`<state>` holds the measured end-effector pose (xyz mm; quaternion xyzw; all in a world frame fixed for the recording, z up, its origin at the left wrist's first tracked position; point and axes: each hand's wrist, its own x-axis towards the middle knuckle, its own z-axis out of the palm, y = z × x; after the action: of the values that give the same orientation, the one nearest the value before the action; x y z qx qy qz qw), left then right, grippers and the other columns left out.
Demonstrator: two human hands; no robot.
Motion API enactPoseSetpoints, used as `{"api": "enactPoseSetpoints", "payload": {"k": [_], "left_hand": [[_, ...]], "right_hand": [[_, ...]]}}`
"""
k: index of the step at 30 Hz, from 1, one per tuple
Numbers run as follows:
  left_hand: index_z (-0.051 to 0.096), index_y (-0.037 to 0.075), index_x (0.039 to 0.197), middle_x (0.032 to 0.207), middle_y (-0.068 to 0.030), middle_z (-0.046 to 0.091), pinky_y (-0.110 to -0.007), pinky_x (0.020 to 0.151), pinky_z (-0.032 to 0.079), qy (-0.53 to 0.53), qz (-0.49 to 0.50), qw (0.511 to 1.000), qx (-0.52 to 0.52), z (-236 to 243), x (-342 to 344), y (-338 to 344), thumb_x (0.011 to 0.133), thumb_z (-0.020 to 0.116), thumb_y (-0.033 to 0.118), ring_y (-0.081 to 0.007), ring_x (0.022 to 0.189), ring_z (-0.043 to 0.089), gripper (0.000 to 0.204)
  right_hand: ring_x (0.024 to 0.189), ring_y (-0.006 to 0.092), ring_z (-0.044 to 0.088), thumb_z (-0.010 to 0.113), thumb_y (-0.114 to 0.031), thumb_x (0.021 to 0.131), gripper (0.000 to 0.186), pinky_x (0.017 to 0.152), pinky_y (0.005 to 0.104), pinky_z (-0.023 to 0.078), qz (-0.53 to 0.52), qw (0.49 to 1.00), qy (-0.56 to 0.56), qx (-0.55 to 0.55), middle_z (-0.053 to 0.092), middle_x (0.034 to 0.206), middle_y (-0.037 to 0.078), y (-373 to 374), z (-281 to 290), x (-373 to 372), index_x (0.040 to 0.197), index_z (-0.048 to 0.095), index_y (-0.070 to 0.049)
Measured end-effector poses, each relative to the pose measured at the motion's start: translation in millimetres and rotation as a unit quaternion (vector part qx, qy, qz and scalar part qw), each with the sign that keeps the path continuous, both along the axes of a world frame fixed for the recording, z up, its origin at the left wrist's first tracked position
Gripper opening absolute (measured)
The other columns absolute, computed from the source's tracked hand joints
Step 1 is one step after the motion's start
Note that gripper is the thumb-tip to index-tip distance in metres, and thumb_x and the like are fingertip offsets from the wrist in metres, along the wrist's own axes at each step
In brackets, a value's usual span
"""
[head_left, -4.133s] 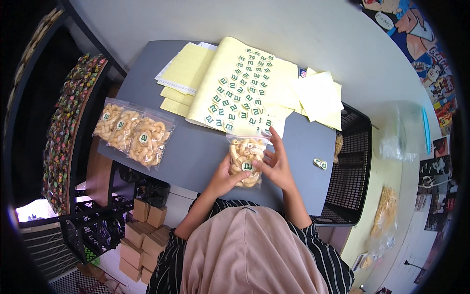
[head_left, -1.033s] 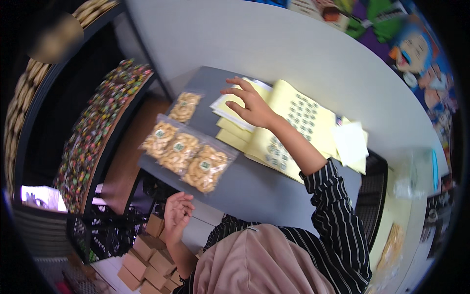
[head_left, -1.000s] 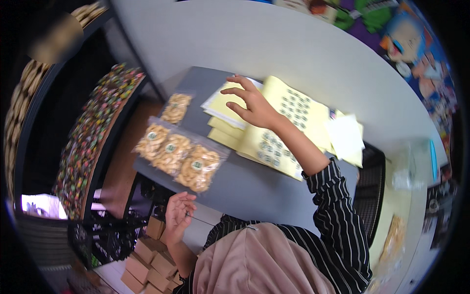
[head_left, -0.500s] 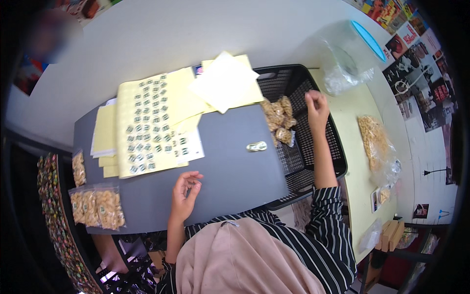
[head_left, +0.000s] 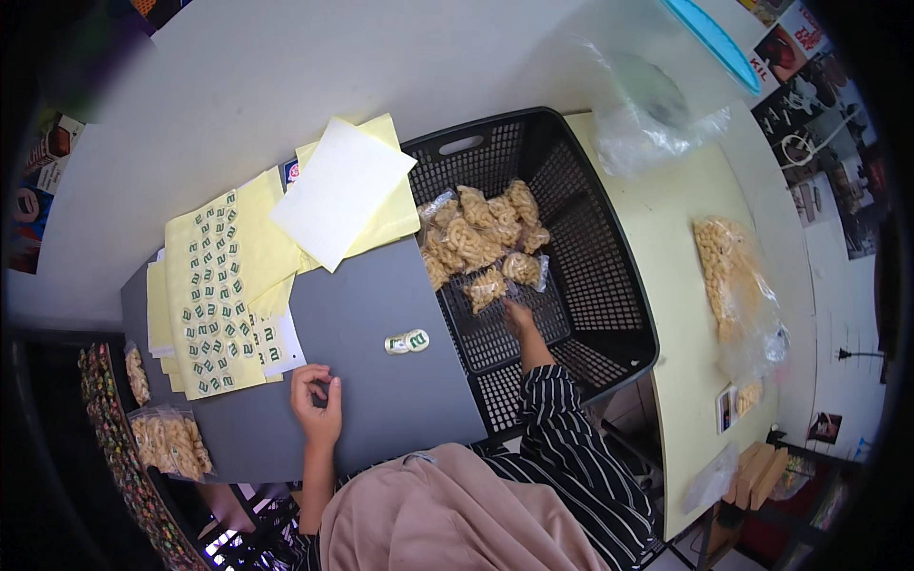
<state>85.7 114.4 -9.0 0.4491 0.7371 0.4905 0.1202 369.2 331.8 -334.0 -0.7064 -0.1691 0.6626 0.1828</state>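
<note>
Seeing your right hand (head_left: 518, 317) by clear plastic bag of tan curls (head_left: 486, 287), mid-frame, can't tell grip; left hand (head_left: 317, 406) half-curled, lower left.

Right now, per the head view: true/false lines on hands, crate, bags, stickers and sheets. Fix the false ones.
1. The right hand reaches into the black crate, close to bagged snacks. True.
2. The left hand grips a bag. False: no bag shows in it; its fingers are loosely curled.
3. A loose sticker piece lies on the gray table. True.
4. Every bag is in the crate. False: other bags lie at the table's left end.
5. A white sheet lies on top of yellow sheets. True.
6. The crate stands left of the table. False: it is on the right.
</note>
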Motion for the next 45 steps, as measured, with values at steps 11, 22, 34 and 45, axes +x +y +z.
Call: {"api": "enactPoseSetpoints", "payload": {"k": [11, 22, 34, 45], "left_hand": [[0.052, 0.003, 0.076, 0.081, -0.0083, 0.056, -0.02, 0.048, 0.034, 0.043, 0.015, 0.998, -0.051, 5.7, 3.2, 6.2, 0.071, 0.059, -0.003, -0.0094, 0.057, 0.044, 0.01], [0.052, 0.004, 0.074, 0.078, -0.0075, 0.056, -0.02, 0.048, 0.032, 0.052, 0.031, 0.996, -0.068, 2.6, 5.6, 3.1, 0.07, 0.06, -0.001, -0.0097, 0.056, 0.043, 0.01], [0.053, 0.004, 0.075, 0.078, -0.0073, 0.057, -0.021, 0.048, 0.033, 0.035, 0.019, 0.997, -0.068, 5.8, 3.4, 1.5, 0.07, 0.06, -0.001, -0.0096, 0.056, 0.042, 0.01], [0.053, 0.004, 0.076, 0.078, -0.0073, 0.058, -0.021, 0.051, 0.037, -0.01, -0.034, 0.999, 0.017, 5.0, -2.8, -2.3, 0.072, 0.061, -0.001, -0.0117, 0.062, 0.051, 0.011]], "right_hand": [[0.106, 0.0325, 0.05, 0.07, -0.05, 0.065, 0.089, 0.081, 0.0436, 0.044, -0.075, 0.994, -0.075, -0.004, 0.047, 0.12, 0.019, 24.9, -30.4, -60.2, 0.12, 0.038, 0.012], [0.113, 0.0323, 0.041, 0.041, -0.055, 0.085, 0.066, 0.091, 0.0462, 0.037, -0.358, 0.919, 0.165, -0.005, 0.041, 0.127, 0.014, 76.8, -38.3, -12.3, 0.128, 0.036, -0.006], [0.11, 0.0333, 0.045, 0.046, -0.043, 0.087, 0.057, 0.088, 0.0493, 0.042, -0.436, 0.885, 0.16, 0.04, 0.042, 0.123, 0.017, 55.3, 23.4, -27.6, 0.125, 0.037, -0.001], [0.117, 0.0263, 0.041, 0.044, -0.036, 0.089, 0.047, 0.103, 0.0477, 0.024, -0.427, 0.735, 0.459, 0.258, 0.042, 0.126, 0.012, 9.5, 321.3, -39.3, 0.123, 0.041, -0.005]]}}
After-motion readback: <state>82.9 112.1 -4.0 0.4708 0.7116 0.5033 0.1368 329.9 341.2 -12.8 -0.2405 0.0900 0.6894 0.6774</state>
